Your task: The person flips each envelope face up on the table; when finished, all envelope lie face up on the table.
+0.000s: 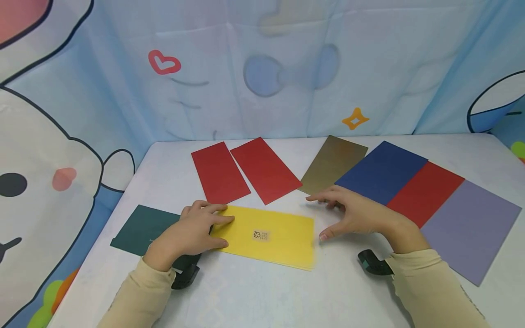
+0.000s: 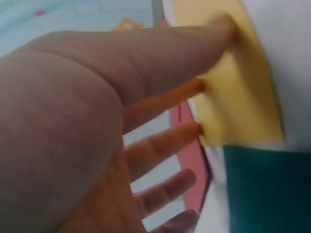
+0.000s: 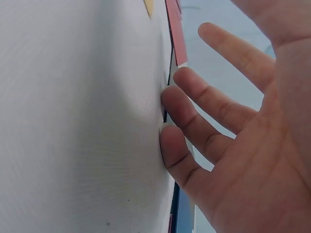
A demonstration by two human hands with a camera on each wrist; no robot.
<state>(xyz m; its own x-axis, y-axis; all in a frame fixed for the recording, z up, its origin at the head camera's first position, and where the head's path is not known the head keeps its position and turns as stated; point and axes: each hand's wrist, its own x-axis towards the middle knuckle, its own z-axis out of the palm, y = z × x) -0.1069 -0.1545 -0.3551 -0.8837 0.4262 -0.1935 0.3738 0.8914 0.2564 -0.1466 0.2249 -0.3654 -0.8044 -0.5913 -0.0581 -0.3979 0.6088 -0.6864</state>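
A yellow paper rectangle [image 1: 283, 232], seemingly several layers thick at its lower right edge, lies flat with a small printed label [image 1: 261, 235] on top. My left hand [image 1: 186, 234] rests its fingertips and thumb on the left end of the yellow paper, fingers mostly straight; the left wrist view shows thumb and two fingertips touching its surface [image 2: 257, 97]. Just past its right end is my right hand [image 1: 358, 212], fingers spread and holding nothing. Under and behind the left hand lies a dark green sheet [image 1: 149, 225], partly hidden by that hand.
Two red sheets [image 1: 221, 173] lie side by side behind the yellow paper. A gold-brown sheet [image 1: 332, 161] is right of them. Blue [image 1: 381, 171], red [image 1: 428, 189] and light purple [image 1: 471, 228] sheets lie edge to edge at right. A printed curtain [image 1: 287, 105] hangs behind the table.
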